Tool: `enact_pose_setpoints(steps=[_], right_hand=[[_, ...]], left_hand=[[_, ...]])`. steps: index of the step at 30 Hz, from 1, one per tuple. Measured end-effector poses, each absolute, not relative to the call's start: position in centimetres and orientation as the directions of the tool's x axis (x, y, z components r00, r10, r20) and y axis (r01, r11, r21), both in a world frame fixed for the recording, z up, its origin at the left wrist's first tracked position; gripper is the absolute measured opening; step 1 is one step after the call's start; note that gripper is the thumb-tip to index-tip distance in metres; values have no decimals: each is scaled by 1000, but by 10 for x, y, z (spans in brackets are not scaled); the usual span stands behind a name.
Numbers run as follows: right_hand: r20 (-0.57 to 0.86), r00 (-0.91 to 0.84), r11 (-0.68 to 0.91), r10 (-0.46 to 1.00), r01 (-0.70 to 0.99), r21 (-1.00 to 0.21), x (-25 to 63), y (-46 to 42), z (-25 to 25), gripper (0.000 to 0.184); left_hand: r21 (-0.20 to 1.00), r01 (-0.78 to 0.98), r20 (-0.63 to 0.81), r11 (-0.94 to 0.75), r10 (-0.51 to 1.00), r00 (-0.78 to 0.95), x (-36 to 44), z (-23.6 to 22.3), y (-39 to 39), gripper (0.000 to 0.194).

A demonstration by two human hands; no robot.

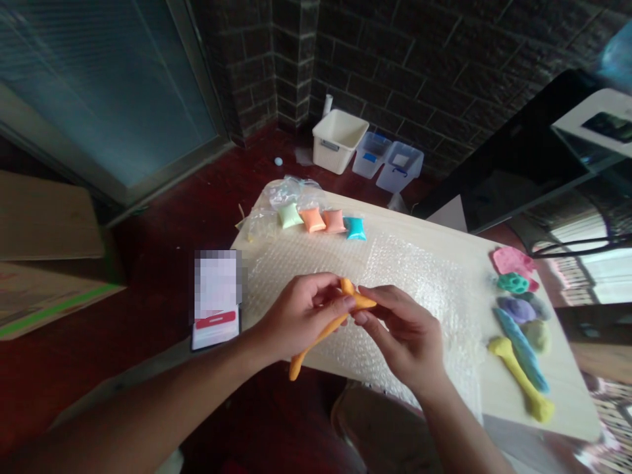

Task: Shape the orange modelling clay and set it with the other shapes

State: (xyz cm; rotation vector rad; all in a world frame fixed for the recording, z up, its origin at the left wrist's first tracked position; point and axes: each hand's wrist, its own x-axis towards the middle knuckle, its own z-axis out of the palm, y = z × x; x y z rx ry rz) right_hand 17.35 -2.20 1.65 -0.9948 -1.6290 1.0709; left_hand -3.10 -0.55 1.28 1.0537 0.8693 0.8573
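Both my hands hold a long orange clay strip above a sheet of bubble wrap on a light table. My left hand is closed around the strip's upper part, and the lower end hangs down past the table's front edge. My right hand pinches the strip's top end between thumb and fingers. The two hands meet at the strip's upper tip.
Small sealed clay packets, green, two orange and blue, line the table's far side beside empty bags. Shaped clay pieces lie at the right: pink, teal, purple, blue, yellow. A phone rests at the left edge. Plastic bins stand on the floor.
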Motion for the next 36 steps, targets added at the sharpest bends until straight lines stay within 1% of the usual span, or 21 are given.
enact_pose_setpoints(steps=[2,4,7,10,12,14,16,19,23,25,30,33,36], right_hand=[[257,-288,318,922,190,-929,174,-21,17,38],[279,-317,368,906,269,-890,173,-19,20,37],[334,-353,456,874,357,-815,171,-18,23,35],[347,-354,472,868,375,-798,170,-20,23,33],[324,-320,429,890,352,-832,170,-22,20,34],[272,-260,342,927,281,-897,172,-23,16,35],[200,-210,240,957,186,-953,174,-22,13,29],[122,-183,143,976,108,-984,175,-20,13,10],[102,-160,123,982,124,-985,174,-19,16,6],[101,-155,119,983,109,-987,172,-20,17,5],[63,-140,55,988,-61,-997,170,-20,18,12],[58,-132,49,990,-64,-997,170,-19,18,11],[74,-99,71,992,-39,-997,170,-19,18,15]], left_hand=[[914,-201,-242,353,870,429,-31,10,-4,35],[892,-201,-281,406,843,459,-31,8,-3,37],[888,-177,-293,425,817,497,-32,10,-2,36],[882,-180,-293,435,806,514,-33,11,-2,36],[880,-202,-286,430,819,497,-32,11,-2,37],[893,-226,-253,388,851,460,-32,11,-3,34],[925,-222,-193,308,885,423,-32,12,-5,29],[975,-152,-89,160,916,391,-33,16,-8,21],[999,-31,-11,24,931,365,-33,20,-12,19],[1000,-11,-6,10,932,363,-32,21,-12,21],[997,-63,-20,45,936,353,-34,21,-9,24],[999,-34,-8,21,938,346,-35,20,-8,22],[999,-37,-12,26,941,339,-35,19,-9,21]])
